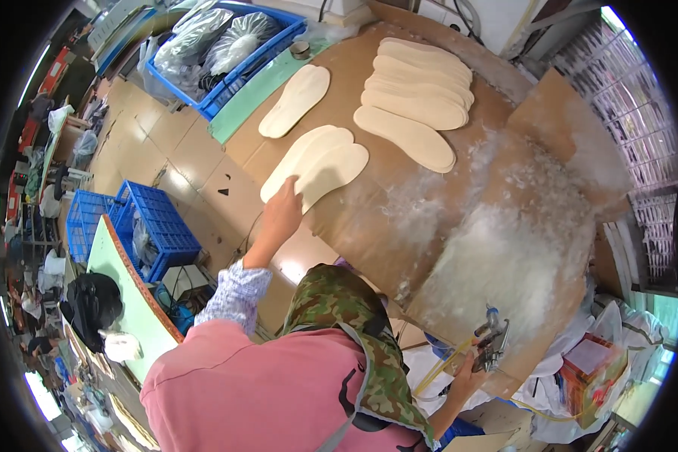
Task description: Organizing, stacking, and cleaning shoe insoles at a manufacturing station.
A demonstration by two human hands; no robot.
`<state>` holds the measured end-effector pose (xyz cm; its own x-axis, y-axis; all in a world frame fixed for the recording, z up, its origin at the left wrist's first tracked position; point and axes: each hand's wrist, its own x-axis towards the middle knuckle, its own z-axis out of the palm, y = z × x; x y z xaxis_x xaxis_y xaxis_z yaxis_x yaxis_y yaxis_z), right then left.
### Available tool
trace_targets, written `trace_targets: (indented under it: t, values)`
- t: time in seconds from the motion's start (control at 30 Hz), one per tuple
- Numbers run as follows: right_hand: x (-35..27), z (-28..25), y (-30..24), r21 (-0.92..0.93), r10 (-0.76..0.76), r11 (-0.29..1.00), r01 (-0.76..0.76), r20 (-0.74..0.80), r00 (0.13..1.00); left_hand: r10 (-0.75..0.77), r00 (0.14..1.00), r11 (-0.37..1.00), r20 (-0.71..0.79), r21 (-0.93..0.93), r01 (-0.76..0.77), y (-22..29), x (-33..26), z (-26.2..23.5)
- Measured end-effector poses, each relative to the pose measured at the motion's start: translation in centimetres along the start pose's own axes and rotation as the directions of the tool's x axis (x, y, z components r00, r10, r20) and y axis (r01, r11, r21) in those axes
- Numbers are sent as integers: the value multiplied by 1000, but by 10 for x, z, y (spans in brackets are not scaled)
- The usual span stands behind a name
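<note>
Cream-coloured insoles lie on a brown cardboard-covered table. My left hand (281, 214) is at the near end of a small overlapping group, its fingers closed on the edge of the front insole (337, 170). Another insole (306, 157) lies partly under that one. Beyond them rests a single insole (295, 101). To the right is an overlapping stack of several insoles (418, 79), with one insole (408, 138) lying nearest me. My right hand (465, 371) grips a metal spray gun (493, 340) with a yellow hose (443, 368), low over the table's near right edge.
Whitish residue (497, 260) coats the cardboard (339, 218) at the right. A blue crate (237, 71) of plastic-bagged items stands at the far left, beside a small round tin (300, 50). Blue crates (154, 226) sit on the floor left, near a green-topped table (132, 301).
</note>
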<state>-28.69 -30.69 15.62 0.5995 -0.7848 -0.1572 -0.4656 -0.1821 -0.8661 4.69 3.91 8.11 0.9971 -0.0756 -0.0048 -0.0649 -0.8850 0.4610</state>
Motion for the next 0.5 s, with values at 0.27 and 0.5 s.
trace_targets:
  t: [0.27, 0.5]
  values:
    - [-32, -1, -4, 31, 68, 997, -64, -134, 989, 332, 908, 942, -255, 48, -331, 68, 195, 104]
    - [-72, -14, 18, 17, 221, 974, -226, -305, 926, 375, 927, 795, 2, 513, -323, 99, 228, 101]
